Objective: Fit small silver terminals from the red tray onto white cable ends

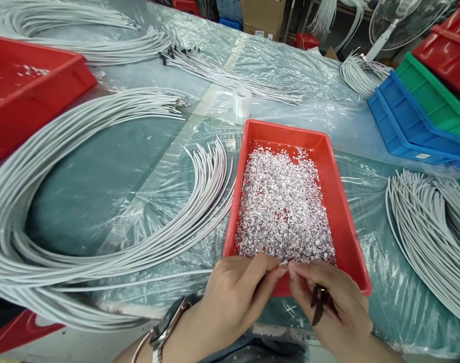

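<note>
My left hand is closed in a pinch on a white cable, just behind its end. The rest of that cable runs off to the left under the hand. My right hand pinches at the cable's tip, its fingers almost touching the left ones. Tucked in the right palm is a small dark metal tool, its kind partly hidden by the fingers. Both hands are over the near edge of a red tray, which holds a layer of tiny silvery pieces. Whatever is at the cable tip is too small to make out.
A big coil of white cables curves along the left, its ends beside the tray. Another red bin stands far left. Behind the tray is a roll of clear film. To the right lie more cables and stacked blue bins.
</note>
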Available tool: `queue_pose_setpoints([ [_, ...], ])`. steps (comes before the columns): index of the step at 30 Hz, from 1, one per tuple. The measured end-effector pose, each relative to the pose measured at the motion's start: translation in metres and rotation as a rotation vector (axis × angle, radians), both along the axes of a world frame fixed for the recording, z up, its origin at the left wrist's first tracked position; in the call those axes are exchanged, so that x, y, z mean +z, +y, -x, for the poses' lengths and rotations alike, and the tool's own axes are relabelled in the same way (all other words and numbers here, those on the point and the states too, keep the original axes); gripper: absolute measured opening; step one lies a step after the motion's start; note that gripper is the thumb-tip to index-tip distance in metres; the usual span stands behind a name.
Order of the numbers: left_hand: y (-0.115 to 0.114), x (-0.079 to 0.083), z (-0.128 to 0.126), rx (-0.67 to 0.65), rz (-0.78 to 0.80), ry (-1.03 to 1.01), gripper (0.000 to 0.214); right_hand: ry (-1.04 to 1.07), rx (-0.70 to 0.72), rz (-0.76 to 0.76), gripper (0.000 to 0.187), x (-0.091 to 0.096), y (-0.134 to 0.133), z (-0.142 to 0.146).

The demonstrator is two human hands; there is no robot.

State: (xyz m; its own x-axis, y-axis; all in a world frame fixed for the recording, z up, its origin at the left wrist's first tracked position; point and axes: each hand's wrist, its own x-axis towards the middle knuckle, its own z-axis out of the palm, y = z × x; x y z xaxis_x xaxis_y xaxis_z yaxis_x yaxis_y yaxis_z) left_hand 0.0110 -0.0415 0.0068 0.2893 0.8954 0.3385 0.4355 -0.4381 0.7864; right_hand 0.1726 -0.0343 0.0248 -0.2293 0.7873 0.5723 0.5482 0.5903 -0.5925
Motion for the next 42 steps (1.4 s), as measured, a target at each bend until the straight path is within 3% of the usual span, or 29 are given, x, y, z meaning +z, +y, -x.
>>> queue_pose_setpoints([
  [14, 0.0018, 0.0046, 0.0025, -0.017, -0.036, 0.092, 0.014, -0.027, -0.013, 0.086, 0.027, -0.0011, -0.0033, -0.0010],
  [19, 0.0035, 0.0036, 0.0028, -0.031, -0.139, 0.130, 0.014, -0.043, -0.059, 0.204, 0.017, -0.0020, -0.0049, -0.0035],
  [26, 0.0022, 0.0050, 0.0026, -0.034, -0.142, 0.155, 0.017, 0.020, -0.038, 0.312, 0.015, -0.0025, -0.0036, -0.0026],
  [36, 0.0024, 0.0034, -0.0006, 0.028, -0.099, 0.107, 0.013, 0.045, -0.078, 0.253, 0.015, -0.0037, -0.0059, -0.0031],
  [42, 0.0013, 0.0005, 0.0002, 0.030, -0.071, 0.056, 0.009, 0.022, -0.056, 0.074, 0.030, -0.0055, -0.0071, -0.0026],
])
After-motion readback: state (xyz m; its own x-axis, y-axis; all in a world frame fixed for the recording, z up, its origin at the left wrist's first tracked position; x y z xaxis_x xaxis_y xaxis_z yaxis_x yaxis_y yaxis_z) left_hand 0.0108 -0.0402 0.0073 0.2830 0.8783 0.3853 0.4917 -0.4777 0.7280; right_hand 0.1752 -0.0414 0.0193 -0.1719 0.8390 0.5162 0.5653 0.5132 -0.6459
